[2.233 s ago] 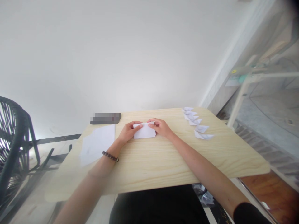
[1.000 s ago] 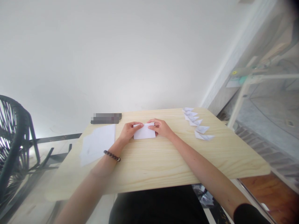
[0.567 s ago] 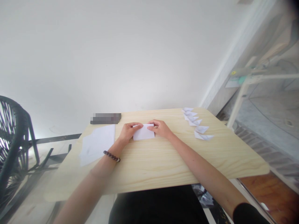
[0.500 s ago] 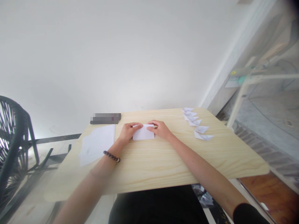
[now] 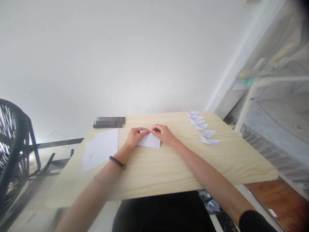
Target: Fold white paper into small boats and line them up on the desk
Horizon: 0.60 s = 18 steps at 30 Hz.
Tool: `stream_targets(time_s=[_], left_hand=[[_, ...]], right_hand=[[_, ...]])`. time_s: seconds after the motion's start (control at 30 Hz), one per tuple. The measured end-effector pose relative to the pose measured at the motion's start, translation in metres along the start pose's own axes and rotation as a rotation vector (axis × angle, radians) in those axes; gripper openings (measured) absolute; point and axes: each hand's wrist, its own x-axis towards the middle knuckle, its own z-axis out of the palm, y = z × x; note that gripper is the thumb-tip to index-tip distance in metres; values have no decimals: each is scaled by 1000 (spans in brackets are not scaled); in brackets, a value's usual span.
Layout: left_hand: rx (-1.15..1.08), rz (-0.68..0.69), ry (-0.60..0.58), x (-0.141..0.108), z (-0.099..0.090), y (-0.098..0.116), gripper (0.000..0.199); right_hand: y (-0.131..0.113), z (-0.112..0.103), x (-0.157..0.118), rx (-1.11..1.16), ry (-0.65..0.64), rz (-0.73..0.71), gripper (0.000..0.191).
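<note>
A small folded white paper [image 5: 150,141] lies near the middle of the wooden table [image 5: 154,174], slightly tilted. My left hand [image 5: 135,136] pinches its upper left edge between thumb and fingers. On the other side, my right hand [image 5: 162,132] is closed with its fingertips on the paper's top edge, close to the left thumb. The fingers and thumbs cover the upper corners of the paper.
White sheets [image 5: 101,148] lie on the table's left part, below a dark blurred object [image 5: 109,122]. Several folded white paper pieces [image 5: 208,141] form a row at the right. A dark woven chair [image 5: 20,138] stands at the left; a white wall is behind.
Both hands have drawn together along the paper's top edge, the left moving slightly right. The paper has tilted, its lower right corner now nearer to me.
</note>
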Motion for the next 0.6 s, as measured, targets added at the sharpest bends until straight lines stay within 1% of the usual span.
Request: stream_targets(time_s=[0.1, 0.23, 0.43, 0.6], left_hand=[[4, 4, 19, 3, 0, -2, 38], [-31, -30, 40, 5, -2, -1, 39], [-107, -74, 31, 5, -5, 0, 40], [-120, -70, 24, 6, -4, -1, 41]], right_hand=[[2, -3, 2, -18, -14, -4, 16], [8, -10, 2, -63, -53, 26, 16], [16, -19, 1, -113, -82, 49, 15], [19, -22, 0, -62, -89, 114, 15]])
